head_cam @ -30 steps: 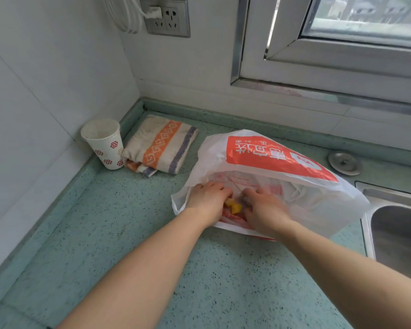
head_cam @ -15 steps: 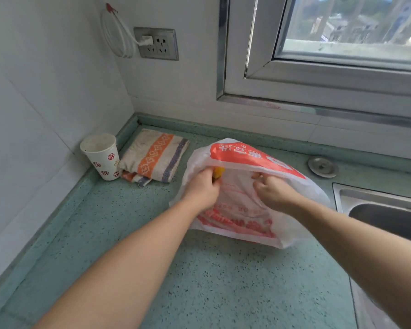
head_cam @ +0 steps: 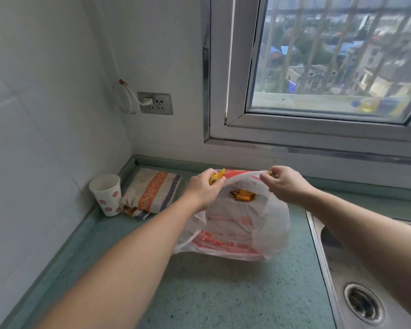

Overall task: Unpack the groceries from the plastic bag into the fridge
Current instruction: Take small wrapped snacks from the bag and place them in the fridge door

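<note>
- The plastic bag (head_cam: 233,230) is thin, crinkled and half see-through, white with orange-red print; it sits on the speckled green counter (head_cam: 223,293), its mouth pulled up and open.
- The left hand (head_cam: 203,189) has its fingers curled tight on the bag's left rim, pinching a small yellow wrapper (head_cam: 217,178) along with it.
- The right hand (head_cam: 284,182) pinches the right rim between thumb and fingers; a small yellow bit shows at the fingertips, too small to tell what it is.
- Inside the open mouth lies a glossy amber sweet (head_cam: 243,195) with twisted ends, resting on folded white plastic.
- A paper cup (head_cam: 107,194), white with red flower marks, stands upright in the corner by the tiled wall.
- Just beside the cup lies a folded towel (head_cam: 152,192), soft woven cloth in beige with an orange patterned band and a dark stripe.
- A steel sink (head_cam: 356,288) with a round drain borders the counter on the right.
- A wall socket (head_cam: 156,103) holds a white plug with a looped cable.
</note>
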`<state>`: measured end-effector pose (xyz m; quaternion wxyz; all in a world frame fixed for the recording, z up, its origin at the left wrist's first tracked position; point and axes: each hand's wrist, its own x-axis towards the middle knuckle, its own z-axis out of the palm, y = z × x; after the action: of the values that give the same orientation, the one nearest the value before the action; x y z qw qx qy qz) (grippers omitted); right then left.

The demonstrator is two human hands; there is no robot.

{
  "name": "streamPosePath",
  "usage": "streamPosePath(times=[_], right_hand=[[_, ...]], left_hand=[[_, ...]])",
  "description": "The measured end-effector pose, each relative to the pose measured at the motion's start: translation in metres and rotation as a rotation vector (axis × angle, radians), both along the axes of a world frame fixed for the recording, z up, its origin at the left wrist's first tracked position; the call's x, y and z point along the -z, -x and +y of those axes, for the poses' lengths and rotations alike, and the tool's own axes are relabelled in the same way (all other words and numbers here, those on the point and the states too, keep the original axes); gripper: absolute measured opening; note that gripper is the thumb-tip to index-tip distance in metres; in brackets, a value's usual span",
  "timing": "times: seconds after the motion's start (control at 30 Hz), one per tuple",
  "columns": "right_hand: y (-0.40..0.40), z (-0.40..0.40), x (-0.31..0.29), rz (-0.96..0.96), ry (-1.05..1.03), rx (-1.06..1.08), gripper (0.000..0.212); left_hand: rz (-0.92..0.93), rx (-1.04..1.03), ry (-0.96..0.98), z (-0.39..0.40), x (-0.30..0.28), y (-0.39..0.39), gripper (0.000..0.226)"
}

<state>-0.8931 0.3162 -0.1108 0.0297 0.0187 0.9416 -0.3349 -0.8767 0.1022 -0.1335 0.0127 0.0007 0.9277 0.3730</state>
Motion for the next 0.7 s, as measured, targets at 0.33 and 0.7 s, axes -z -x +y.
streamPosePath(times=[0.33, 0.7], right_hand=[[-0.056, -0.027, -0.058, -0.028, 0.237, 0.141, 0.032], [-0.138, 0.02, -0.118, 0.114, 0.066, 0.265, 0.045]], left_hand=[[0.062, 0.159, -0.138, -0.013, -0.046, -0.018, 0.046], [0.096, 0.424, -0.182, 0.026, -0.095, -0.048, 0.033]])
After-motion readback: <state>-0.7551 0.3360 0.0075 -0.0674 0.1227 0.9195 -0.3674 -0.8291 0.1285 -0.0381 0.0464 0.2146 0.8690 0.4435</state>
